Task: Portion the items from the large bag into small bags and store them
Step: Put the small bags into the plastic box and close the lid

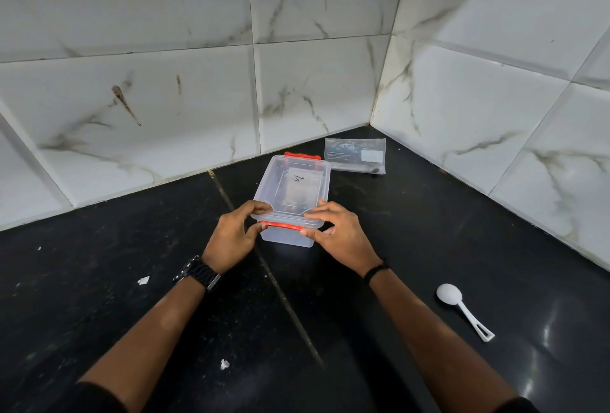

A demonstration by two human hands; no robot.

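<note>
Fingers (257, 206) of both hands hide container (293, 188) near corners.

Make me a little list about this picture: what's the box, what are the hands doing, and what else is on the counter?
box: clear container, lid on, orange clips
inside: small bag, seen hazily through the lid
left hand: grips near left corner
right hand: grips near right corner, thumb on near clip
behind box: flat plastic bag
right side: white spoon
surface: black counter
</note>
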